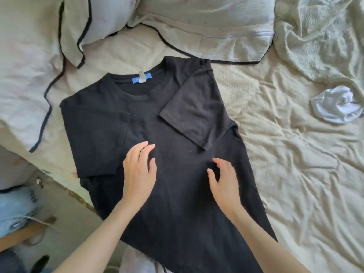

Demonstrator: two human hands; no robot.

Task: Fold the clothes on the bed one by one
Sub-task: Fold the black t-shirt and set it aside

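Nearby, white cloth (337, 105) lies right of black T-shirt (177, 184); left hand (138, 174), right hand (223, 184) relaxed.

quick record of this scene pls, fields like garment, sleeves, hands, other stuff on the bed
garment: black t-shirt, spread flat on the bed, collar away from the person
sleeves: both folded in over the body
left hand: open, over the shirt's middle
right hand: open, fingers relaxed, over the shirt
other items: crumpled white cloth to the right, pillows at the top
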